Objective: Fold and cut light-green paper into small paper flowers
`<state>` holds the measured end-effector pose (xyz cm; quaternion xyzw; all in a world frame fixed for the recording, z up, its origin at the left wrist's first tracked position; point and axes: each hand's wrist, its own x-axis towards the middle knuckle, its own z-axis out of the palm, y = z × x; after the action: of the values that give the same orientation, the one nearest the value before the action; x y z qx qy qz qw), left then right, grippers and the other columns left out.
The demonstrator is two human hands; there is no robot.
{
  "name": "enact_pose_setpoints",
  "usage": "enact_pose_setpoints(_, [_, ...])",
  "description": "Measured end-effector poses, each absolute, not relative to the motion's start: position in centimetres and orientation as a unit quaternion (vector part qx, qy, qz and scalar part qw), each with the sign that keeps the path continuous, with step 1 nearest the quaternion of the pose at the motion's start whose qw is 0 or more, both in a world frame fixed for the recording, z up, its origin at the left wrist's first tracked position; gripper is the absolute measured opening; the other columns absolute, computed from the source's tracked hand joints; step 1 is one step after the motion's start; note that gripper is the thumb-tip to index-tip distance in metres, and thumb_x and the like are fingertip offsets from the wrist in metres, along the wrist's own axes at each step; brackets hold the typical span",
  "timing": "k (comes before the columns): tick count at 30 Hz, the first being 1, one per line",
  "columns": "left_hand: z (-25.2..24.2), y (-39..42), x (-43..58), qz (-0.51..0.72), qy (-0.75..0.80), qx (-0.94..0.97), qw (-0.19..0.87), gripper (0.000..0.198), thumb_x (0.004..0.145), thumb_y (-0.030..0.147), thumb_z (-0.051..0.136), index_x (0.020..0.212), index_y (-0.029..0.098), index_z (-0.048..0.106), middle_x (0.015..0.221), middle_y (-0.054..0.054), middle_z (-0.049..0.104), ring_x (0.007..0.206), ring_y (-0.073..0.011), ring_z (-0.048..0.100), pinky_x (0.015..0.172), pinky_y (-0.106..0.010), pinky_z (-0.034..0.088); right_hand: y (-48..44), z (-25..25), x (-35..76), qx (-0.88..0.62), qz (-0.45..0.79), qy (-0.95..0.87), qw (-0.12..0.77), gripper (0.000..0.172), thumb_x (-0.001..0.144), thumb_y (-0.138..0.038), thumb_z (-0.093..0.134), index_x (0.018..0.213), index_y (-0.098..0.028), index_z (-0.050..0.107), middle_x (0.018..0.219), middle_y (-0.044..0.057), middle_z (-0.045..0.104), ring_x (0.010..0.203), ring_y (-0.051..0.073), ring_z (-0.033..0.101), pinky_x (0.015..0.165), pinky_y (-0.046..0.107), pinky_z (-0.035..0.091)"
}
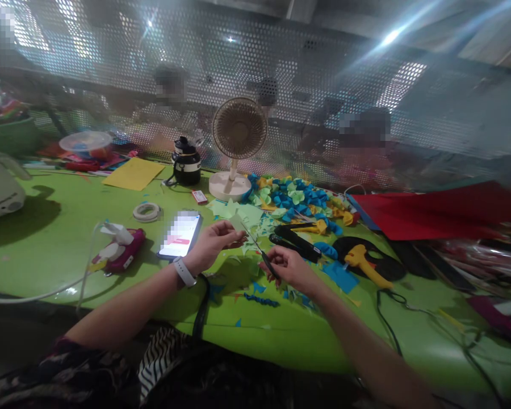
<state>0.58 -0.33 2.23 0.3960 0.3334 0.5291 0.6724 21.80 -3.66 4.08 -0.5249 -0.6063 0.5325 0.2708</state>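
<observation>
My right hand [290, 268] is closed around the dark handles of a pair of scissors [269, 264], whose thin blades point up and left. The fingers of my left hand [215, 244], with a pale watch band on the wrist, are pinched together beside the blade tips. What they hold is too small to make out. Beyond the hands lie pale green paper pieces [247, 215] and many small scraps. A dark blue twisted paper strip [260, 299] rests on the green table below my right hand. A lit phone [181, 236] is left of my left hand.
Behind the hands stand a small fan [239, 129] and a heap of blue, green and yellow paper flowers [296, 196]. A black stapler [296, 243] and a yellow glue gun [368, 266] lie at the right. A maroon power strip [125, 250] with cables sits left.
</observation>
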Motion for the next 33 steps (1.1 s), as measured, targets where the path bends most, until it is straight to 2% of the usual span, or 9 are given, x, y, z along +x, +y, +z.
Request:
enact_pose_setpoints(7, [2.19, -0.33, 0.49, 0.527, 0.328, 0.388, 0.681, 0.039, 0.057, 0.029, 0.089, 0.072, 0.016, 0.056, 0.075, -0.002, 0.074, 0.072, -0.0157, 0.071, 0.077, -0.032, 0.055, -3.58, 4.00, 21.90, -0.518, 0.537, -0.607, 0.274, 0.045, 0.058, -0.052, 0.082, 0.075, -0.019, 0.055, 0.055, -0.004, 0.059, 0.048, 0.012, 0.055, 0.042, 0.023, 0.046])
enact_pose_setpoints(15, [2.32, -0.36, 0.46, 0.522, 0.325, 0.391, 0.685, 0.038, 0.058, 0.028, 0.089, 0.073, 0.015, 0.056, 0.071, 0.000, 0.072, 0.070, -0.0147, 0.071, 0.075, -0.030, 0.056, -3.73, 4.14, 21.83, -0.523, 0.526, -0.616, 0.266, 0.048, 0.059, -0.055, 0.080, 0.076, -0.019, 0.055, 0.057, -0.003, 0.059, 0.050, 0.012, 0.056, 0.043, 0.023, 0.046])
enact_pose_setpoints(23, [2.22, -0.25, 0.40, 0.519, 0.318, 0.385, 0.694, 0.040, 0.059, 0.026, 0.089, 0.075, 0.014, 0.054, 0.070, -0.001, 0.072, 0.069, -0.0141, 0.071, 0.075, -0.028, 0.056, -3.82, 4.50, 21.74, -0.528, 0.508, -0.625, 0.268, 0.051, 0.058, -0.059, 0.079, 0.072, -0.018, 0.052, 0.056, -0.003, 0.059, 0.048, 0.010, 0.053, 0.042, 0.021, 0.039])
enact_pose_setpoints(28, [2.43, -0.29, 0.43, 0.521, 0.314, 0.381, 0.697, 0.042, 0.057, 0.026, 0.090, 0.076, 0.014, 0.053, 0.067, 0.001, 0.070, 0.068, -0.0138, 0.071, 0.073, -0.027, 0.056, -3.85, 4.69, 21.58, -0.530, 0.512, -0.619, 0.270, 0.054, 0.054, -0.060, 0.080, 0.071, -0.018, 0.052, 0.056, -0.003, 0.059, 0.051, 0.010, 0.054, 0.046, 0.022, 0.040])
enact_pose_setpoints(33, [2.41, -0.20, 0.40, 0.521, 0.312, 0.382, 0.696, 0.042, 0.056, 0.026, 0.090, 0.074, 0.014, 0.054, 0.066, 0.001, 0.070, 0.067, -0.0133, 0.071, 0.072, -0.026, 0.056, -3.89, 4.59, 21.58, -0.527, 0.513, -0.620, 0.273, 0.053, 0.057, -0.062, 0.079, 0.071, -0.018, 0.052, 0.057, -0.002, 0.060, 0.049, 0.010, 0.054, 0.045, 0.023, 0.040])
